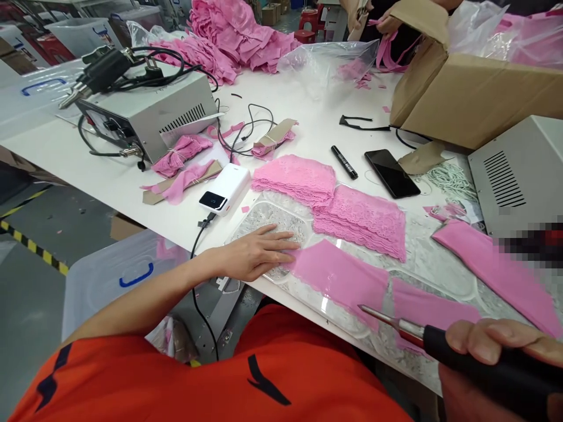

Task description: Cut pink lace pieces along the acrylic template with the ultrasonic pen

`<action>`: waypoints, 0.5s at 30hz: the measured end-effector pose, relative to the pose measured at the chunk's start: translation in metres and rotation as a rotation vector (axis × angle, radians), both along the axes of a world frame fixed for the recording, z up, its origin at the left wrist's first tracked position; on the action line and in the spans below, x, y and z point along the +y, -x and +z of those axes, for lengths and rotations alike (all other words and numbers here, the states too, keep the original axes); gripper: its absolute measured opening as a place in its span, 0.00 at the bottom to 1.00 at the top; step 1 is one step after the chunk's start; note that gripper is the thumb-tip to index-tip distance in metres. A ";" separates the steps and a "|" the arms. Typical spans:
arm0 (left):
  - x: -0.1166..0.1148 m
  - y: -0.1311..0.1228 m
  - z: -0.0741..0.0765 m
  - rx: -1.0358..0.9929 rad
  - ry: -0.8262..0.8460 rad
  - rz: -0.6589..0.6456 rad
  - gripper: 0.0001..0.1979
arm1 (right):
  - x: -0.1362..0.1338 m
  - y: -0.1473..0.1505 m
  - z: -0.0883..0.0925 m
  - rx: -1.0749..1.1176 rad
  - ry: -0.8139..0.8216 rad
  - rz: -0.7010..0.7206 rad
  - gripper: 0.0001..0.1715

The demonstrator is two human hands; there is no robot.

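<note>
My left hand [257, 253] lies flat with its fingers stretched out, the fingertips at the left edge of a smooth pink fabric piece [338, 275]. This piece is spread on a clear patterned plastic template [255, 225]. In my right hand [488, 351] is a black-handled tool with a pointed metal tip [409, 329]. The tip is over the lower right corner of the fabric; whether it touches cannot be made out. Another flat pink fabric piece [431, 305] lies to the right, partly behind the tool. Two stacks of pink lace pieces [292, 179] [358, 220] are just beyond.
A grey machine box [153, 111] carries a corded black handpiece [103, 70]. Around the work are a white power bank [226, 189], a marker [343, 162], a phone [391, 173], folded pink fabric [497, 269] and an open carton [475, 94]. Another person's hands handle pink strips at the back.
</note>
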State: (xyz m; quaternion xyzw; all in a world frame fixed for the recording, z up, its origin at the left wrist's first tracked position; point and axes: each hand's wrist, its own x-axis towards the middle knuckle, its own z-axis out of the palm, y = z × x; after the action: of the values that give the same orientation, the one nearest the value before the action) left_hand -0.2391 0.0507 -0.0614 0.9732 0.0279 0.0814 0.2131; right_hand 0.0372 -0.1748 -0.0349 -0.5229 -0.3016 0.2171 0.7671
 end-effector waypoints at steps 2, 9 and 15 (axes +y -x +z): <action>0.000 0.004 -0.001 -0.015 0.014 0.007 0.19 | 0.009 0.006 0.000 -0.026 -0.035 0.001 0.10; 0.001 0.012 -0.007 -0.025 0.026 0.035 0.23 | 0.056 0.039 0.006 -0.083 -0.184 0.173 0.11; 0.001 0.011 -0.008 -0.019 -0.010 0.054 0.28 | 0.080 0.068 0.006 -0.058 -0.165 0.237 0.11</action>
State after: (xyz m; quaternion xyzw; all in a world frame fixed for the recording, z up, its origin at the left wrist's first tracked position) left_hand -0.2505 0.0513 -0.0696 0.9724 0.0519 0.0963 0.2060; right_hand -0.0307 -0.0947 -0.0286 -0.4249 -0.4002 0.2651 0.7675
